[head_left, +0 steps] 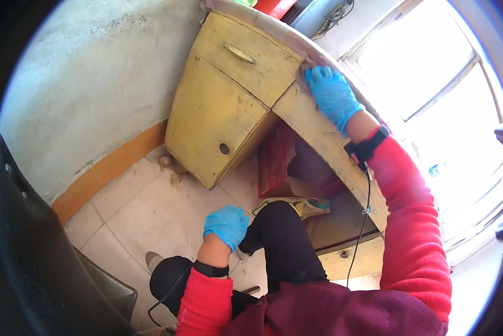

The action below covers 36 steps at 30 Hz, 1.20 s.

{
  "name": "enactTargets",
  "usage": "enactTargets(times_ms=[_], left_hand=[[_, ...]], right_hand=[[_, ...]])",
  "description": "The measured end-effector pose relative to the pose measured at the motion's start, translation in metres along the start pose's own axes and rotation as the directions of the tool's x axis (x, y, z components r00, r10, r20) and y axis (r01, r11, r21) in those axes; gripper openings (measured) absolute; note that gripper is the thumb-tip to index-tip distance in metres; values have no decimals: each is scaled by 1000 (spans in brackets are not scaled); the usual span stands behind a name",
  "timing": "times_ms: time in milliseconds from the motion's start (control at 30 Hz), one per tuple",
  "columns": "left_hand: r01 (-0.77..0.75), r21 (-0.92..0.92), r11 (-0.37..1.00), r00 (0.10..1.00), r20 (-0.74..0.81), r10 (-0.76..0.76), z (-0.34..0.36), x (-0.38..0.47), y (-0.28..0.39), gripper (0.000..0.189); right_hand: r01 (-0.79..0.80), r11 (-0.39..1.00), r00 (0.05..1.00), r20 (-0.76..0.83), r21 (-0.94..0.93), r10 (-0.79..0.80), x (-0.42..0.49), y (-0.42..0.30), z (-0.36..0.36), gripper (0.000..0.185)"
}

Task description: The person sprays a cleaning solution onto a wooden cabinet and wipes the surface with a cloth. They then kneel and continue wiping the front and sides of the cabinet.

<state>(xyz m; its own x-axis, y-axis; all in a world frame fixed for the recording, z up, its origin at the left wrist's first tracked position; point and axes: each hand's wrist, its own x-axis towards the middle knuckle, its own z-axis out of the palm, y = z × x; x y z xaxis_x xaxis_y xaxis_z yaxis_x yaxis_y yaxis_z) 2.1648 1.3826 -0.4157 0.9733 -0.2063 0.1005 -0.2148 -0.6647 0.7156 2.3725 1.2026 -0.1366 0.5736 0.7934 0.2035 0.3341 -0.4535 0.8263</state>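
Observation:
My right hand point(333, 98), in a blue disposable glove, presses against the front of a worn yellow wooden desk point(230, 96), just below its top edge. Its fingers curl by a bunched pinkish cloth point(306, 65); whether they grip it is hidden. The cloth may be part of the tablecloth point(268, 19) hanging over the edge. Right beside this hand is a drawer with a metal handle point(239, 53). Down by my knees, my left hand point(226, 227), gloved the same way, is curled closed above the tiled floor, with nothing visible in it.
Under the desk lie a red box point(274, 161) and a printed packet point(312, 206). A black chair back point(37, 235) rises at left, near the stained wall point(108, 63). A cable point(362, 235) runs from my right wrist strap. Bright windows point(419, 54) stand at right.

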Motion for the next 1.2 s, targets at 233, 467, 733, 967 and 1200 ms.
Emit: enactTargets(times_ms=[233, 467, 733, 967, 1200], left_hand=[[-5, -13, 1000, 998, -61, 4, 0, -8, -3, 29], [14, 15, 1000, 997, -73, -13, 0, -5, -6, 28], [27, -17, 999, 998, -56, -28, -8, -13, -5, 26], [80, 40, 996, 995, 49, -82, -10, -4, 2, 33], [80, 19, 997, 996, 24, -80, -12, -7, 0, 33]], right_hand=[[156, 986, 983, 83, 58, -161, -43, -30, -12, 18], [-60, 997, 989, -136, -53, 52, -7, -23, 14, 33], [-66, 994, 997, -29, 82, 69, -23, -63, 17, 23], [-134, 990, 978, -167, -37, 126, -6, -49, 20, 26], [-22, 989, 997, -69, 144, 32, -13, -70, 26, 24]])
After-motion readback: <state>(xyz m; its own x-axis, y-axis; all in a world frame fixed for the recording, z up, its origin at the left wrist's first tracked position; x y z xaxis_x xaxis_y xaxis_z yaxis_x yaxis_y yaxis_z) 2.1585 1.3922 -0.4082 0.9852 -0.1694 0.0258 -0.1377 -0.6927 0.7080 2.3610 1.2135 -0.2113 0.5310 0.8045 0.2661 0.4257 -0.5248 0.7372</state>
